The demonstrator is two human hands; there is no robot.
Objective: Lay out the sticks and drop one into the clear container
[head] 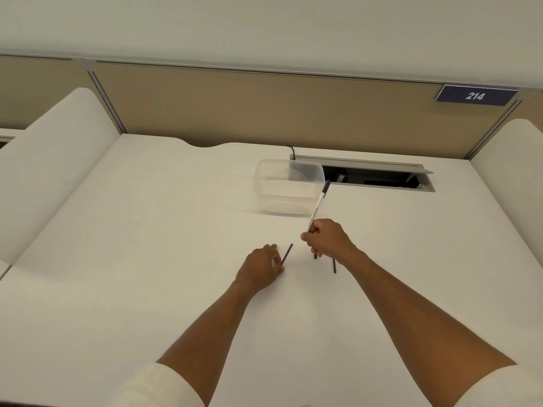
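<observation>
White desk (147,230) in a partitioned carrel. Right hand (326,239) clamps a white pen (318,205) at its lower barrel, beside the clear container (288,186); left hand (261,268) pinches a thin dark stick (287,254). Both items appear light, rigid and smooth: grip mid-shaft

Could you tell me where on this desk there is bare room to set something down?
The desk is bare on its left half, between the left divider and the clear tub, and along the near edge beside both forearms. It is crowded at centre: the left hand pinches a dark stick, the right hand grips a pen, and another stick lies by it.
</observation>
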